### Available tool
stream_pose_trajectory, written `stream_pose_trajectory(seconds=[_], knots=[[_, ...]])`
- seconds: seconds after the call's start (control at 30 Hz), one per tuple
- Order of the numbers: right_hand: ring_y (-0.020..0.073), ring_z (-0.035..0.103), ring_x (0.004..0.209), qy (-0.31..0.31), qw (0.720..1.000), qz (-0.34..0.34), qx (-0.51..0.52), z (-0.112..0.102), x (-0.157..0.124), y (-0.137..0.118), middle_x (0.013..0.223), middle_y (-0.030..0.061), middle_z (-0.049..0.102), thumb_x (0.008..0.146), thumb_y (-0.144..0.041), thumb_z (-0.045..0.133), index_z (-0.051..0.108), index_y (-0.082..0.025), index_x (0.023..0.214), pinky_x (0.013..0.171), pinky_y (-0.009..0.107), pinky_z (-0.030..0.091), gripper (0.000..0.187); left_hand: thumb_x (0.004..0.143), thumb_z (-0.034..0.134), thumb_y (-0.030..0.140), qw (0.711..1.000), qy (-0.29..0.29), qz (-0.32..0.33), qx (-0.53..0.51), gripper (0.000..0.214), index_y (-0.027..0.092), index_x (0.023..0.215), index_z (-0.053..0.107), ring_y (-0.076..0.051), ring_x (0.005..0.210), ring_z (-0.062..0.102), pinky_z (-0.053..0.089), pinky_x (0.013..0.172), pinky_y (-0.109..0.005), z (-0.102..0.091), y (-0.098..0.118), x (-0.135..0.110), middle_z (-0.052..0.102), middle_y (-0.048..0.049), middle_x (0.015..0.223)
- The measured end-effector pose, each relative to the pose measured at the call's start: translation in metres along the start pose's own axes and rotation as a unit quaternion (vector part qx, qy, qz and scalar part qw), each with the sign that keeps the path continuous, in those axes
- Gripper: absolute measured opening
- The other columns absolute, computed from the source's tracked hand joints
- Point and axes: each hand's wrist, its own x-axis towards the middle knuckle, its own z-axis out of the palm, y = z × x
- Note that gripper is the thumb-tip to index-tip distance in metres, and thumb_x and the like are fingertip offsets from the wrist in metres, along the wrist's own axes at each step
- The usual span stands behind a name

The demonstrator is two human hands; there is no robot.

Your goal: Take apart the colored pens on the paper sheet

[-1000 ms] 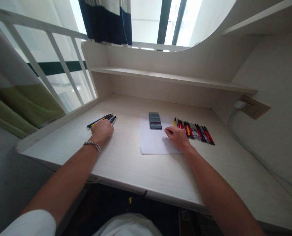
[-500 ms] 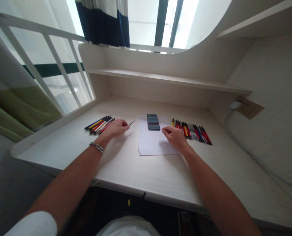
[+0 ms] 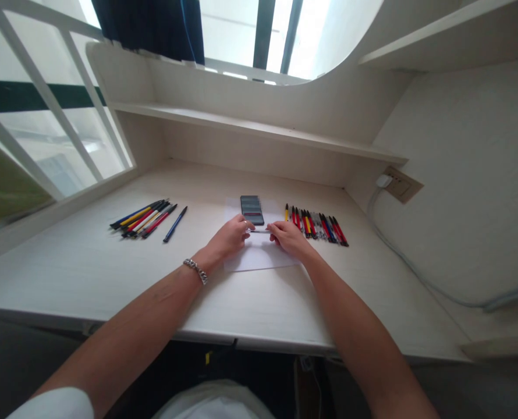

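Note:
My left hand point(image 3: 230, 237) and my right hand point(image 3: 288, 238) meet over a sheet of white paper point(image 3: 259, 259), pinching a slim silver-toned pen point(image 3: 259, 231) lying crosswise between them. Just beyond the fingers, a dark smartphone point(image 3: 252, 209) with a blurred screen rests on the paper. To the right stands a neat row of several red, black and yellow pens point(image 3: 315, 228). Off to the left lies a loose group of several pens point(image 3: 141, 220), and a single blue pen point(image 3: 174, 224) sits apart from it.
The white desk point(image 3: 88, 262) has a low shelf point(image 3: 241, 125) along its back and a white railing at the left. A plugged wall socket point(image 3: 398, 186) with a pale cable sits at the right. A chain bracelet point(image 3: 197, 271) circles my left wrist.
My left hand has moved right onto the paper and now meets my right hand at the pen. A blue pen lies separately beside the left group. The view has shifted slightly.

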Motion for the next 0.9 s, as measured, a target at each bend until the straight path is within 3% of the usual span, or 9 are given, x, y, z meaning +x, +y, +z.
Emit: stream_pose_trajectory(seconds=[0.2,0.43,0.6,0.73,0.8,0.9], knots=[[0.0109,0.048,0.051,-0.029,0.998,-0.005,0.052,0.006,-0.002,-0.004,0.055,-0.0008,0.058,0.09,-0.047,0.053,0.065,-0.016,0.066,0.052,0.023,0.034,0.041,0.09,0.063,0.024,1.0,-0.005,-0.01,0.013,0.017,0.018,0.099,0.076,-0.021,0.084,0.067,0.052,0.083,-0.032,-0.006,0.004,-0.003,0.072,-0.0094,0.095],[0.0119,0.049,0.051,0.023,0.999,-0.009,0.03,0.012,-0.005,-0.014,0.053,-0.0013,0.057,0.086,-0.039,0.058,0.065,-0.017,0.063,0.053,0.025,0.035,0.033,0.093,0.056,0.029,0.998,-0.033,-0.045,0.01,0.024,0.02,0.098,0.078,-0.022,0.088,0.068,0.052,0.084,-0.031,-0.009,0.004,-0.003,0.076,-0.0087,0.097],[0.0145,0.06,0.063,0.048,0.995,-0.019,0.081,0.013,-0.005,-0.016,0.068,0.001,0.068,0.076,-0.027,0.071,0.073,-0.017,0.082,0.063,0.026,0.046,0.011,0.094,0.054,0.031,0.997,-0.042,-0.061,-0.017,0.027,0.02,0.099,0.078,-0.022,0.088,0.068,0.051,0.084,-0.031,-0.012,0.003,-0.004,0.077,-0.008,0.097],[0.0171,0.067,0.08,0.047,0.995,-0.035,0.08,0.01,-0.006,-0.016,0.092,0.005,0.075,0.069,-0.022,0.079,0.073,-0.019,0.091,0.074,0.028,0.052,0.023,0.092,0.057,0.03,0.997,-0.036,-0.063,-0.016,0.025,0.02,0.101,0.078,-0.022,0.087,0.067,0.051,0.084,-0.032,-0.012,0.001,-0.004,0.076,-0.0079,0.097],[0.016,0.067,0.079,0.044,0.996,-0.029,0.065,0.008,-0.006,-0.014,0.097,0.0062,0.075,0.075,-0.028,0.078,0.073,-0.019,0.098,0.071,0.027,0.051,0.026,0.09,0.06,0.03,0.998,-0.027,-0.061,-0.015,0.023,0.02,0.1,0.078,-0.022,0.086,0.067,0.051,0.083,-0.032,-0.012,-0.001,-0.004,0.076,-0.0084,0.096],[0.0128,0.061,0.06,0.025,0.999,0.008,0.045,0.007,-0.003,-0.009,0.079,0.0054,0.073,0.092,-0.044,0.059,0.072,-0.016,0.092,0.058,0.024,0.045,0.031,0.09,0.062,0.029,0.998,-0.012,-0.053,-0.016,0.021,0.019,0.1,0.078,-0.022,0.086,0.067,0.051,0.082,-0.033,-0.012,-0.001,-0.004,0.075,-0.009,0.095]])
